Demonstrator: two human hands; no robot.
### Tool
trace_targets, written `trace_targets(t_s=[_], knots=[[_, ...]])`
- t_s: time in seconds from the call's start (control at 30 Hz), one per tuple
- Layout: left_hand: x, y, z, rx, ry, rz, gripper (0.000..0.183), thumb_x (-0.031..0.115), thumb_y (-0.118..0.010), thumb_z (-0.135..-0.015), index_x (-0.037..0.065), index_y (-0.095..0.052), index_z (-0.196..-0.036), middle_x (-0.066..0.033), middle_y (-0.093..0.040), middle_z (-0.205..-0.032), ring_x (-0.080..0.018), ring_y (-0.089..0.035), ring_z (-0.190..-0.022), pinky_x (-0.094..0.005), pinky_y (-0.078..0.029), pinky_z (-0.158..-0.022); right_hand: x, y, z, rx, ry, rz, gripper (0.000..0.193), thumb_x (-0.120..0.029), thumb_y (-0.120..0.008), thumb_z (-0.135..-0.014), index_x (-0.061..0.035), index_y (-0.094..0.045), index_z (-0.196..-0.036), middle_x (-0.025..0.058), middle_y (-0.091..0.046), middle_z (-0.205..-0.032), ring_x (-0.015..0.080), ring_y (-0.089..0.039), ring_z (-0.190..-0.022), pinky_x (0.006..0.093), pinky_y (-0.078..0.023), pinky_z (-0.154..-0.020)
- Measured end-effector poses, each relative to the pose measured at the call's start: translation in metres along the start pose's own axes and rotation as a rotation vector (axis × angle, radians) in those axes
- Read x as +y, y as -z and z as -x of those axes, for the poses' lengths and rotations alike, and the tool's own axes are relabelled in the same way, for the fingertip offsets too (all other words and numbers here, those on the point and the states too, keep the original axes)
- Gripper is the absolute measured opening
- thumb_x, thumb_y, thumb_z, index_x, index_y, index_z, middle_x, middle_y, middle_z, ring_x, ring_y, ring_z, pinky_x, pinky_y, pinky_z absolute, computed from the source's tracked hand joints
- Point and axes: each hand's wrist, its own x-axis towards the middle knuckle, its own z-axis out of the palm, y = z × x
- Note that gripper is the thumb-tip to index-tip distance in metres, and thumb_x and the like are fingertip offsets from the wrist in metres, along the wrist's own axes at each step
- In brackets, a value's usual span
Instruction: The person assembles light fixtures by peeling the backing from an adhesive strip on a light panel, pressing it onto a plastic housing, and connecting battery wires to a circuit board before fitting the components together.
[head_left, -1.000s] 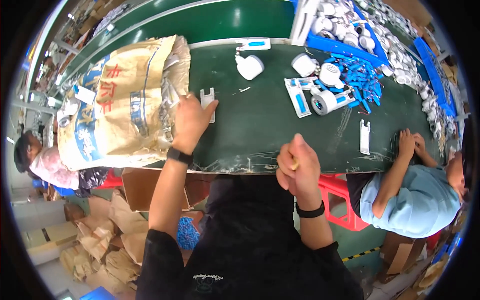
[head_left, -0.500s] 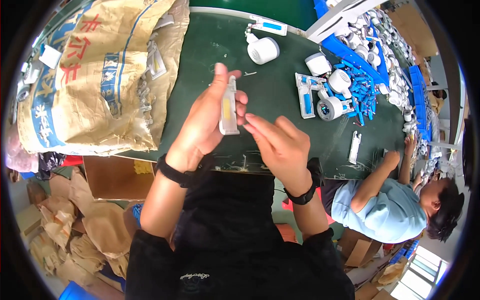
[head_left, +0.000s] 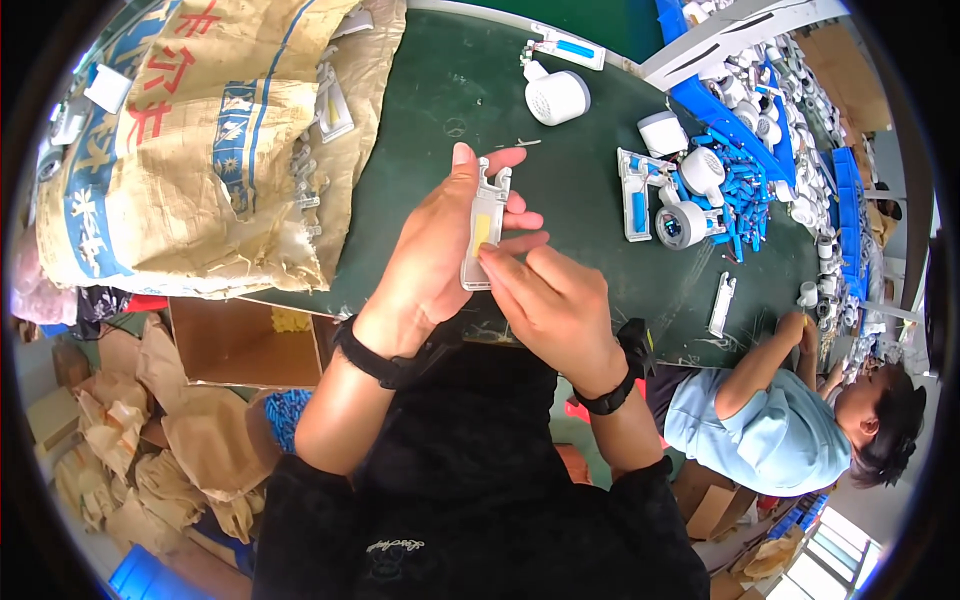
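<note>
Held over the near part of the green table is a narrow white plastic housing (head_left: 489, 198), roughly upright in the view, with two hooked prongs at its top end. My left hand (head_left: 420, 255) grips it, palm behind and fingers showing past its right side. A yellow strip (head_left: 482, 230) lies in the housing's recess. The thumb and index finger of my right hand (head_left: 565, 305) are pinched together at the strip's lower end; the exact contact is partly hidden by the fingertips.
A big brown sack (head_left: 210, 150) with similar white housings covers the table's left. White round lamp heads (head_left: 558, 97) and a pile of blue cylindrical batteries (head_left: 740, 195) lie rightward. One loose housing (head_left: 721, 305) rests near a co-worker in light blue (head_left: 760, 425).
My right hand has come left onto the housing, and its fingertips now meet the yellow strip. The housing has turned its recess more toward me. The whole view has shifted slightly.
</note>
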Motion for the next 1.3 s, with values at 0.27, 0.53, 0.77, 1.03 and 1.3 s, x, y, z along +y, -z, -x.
trace_targets(t_s=[0.27,0.53,0.77,1.03,1.3], knots=[[0.002,0.0,0.006,0.029,0.004,-0.106,0.065,0.054,-0.035,-0.108,0.002,-0.047,-0.146,-0.0063,-0.061,-0.098,-0.0187,-0.065,-0.095,-0.0437,-0.057,-0.094,-0.001,-0.006,0.003,-0.021,0.075,0.053,0.03,-0.001,-0.079,-0.077,-0.0063,-0.074,-0.106,0.0017,-0.044,-0.071,0.0161,-0.051,-0.054,0.0318,-0.04,-0.046],[-0.015,-0.009,-0.004,0.011,0.052,-0.243,0.061,0.05,-0.036,-0.11,0.0,-0.053,-0.141,-0.0084,-0.068,-0.102,-0.0155,-0.067,-0.089,-0.031,-0.057,-0.083,0.019,0.012,0.01,0.258,-0.273,-0.123,0.023,0.005,-0.078,-0.077,-0.0043,-0.072,-0.097,0.0038,-0.052,-0.067,0.0118,-0.051,-0.051,0.0277,-0.043,-0.048],[-0.114,-0.073,-0.062,-0.008,-0.016,-0.315,0.039,0.033,-0.046,-0.11,-0.003,-0.06,-0.113,-0.0136,-0.07,-0.1,-0.0208,-0.07,-0.088,-0.0343,-0.059,-0.078,0.048,0.088,0.095,0.808,-0.799,-1.039,0.007,-0.007,-0.053,-0.097,-0.0011,-0.054,-0.096,-0.0028,-0.038,-0.065,0.006,-0.036,-0.046,0.0237,-0.039,-0.035],[-0.251,-0.17,-0.126,0.175,-0.315,-0.73,0.011,0.008,-0.059,-0.096,0.0,-0.065,-0.095,-0.021,-0.071,-0.09,-0.0397,-0.069,-0.088,-0.0448,-0.054,-0.079,0.021,0.12,0.171,0.953,-0.766,-1.206,0.019,-0.018,-0.042,-0.095,-0.0083,-0.038,-0.08,-0.0006,-0.032,-0.064,0.0088,-0.03,-0.044,0.0317,-0.043,-0.031],[-0.115,-0.093,-0.06,-0.225,-0.605,-1.303,0.015,0.01,-0.067,-0.092,0.005,-0.071,-0.105,-0.0182,-0.072,-0.097,-0.0337,-0.07,-0.086,-0.0395,-0.056,-0.077,0.015,0.086,0.133,0.739,-0.949,-1.05,0.042,-0.032,-0.038,-0.111,-0.0089,-0.039,-0.077,0.0004,-0.036,-0.062,0.0085,-0.03,-0.042,0.0255,-0.037,-0.029]])
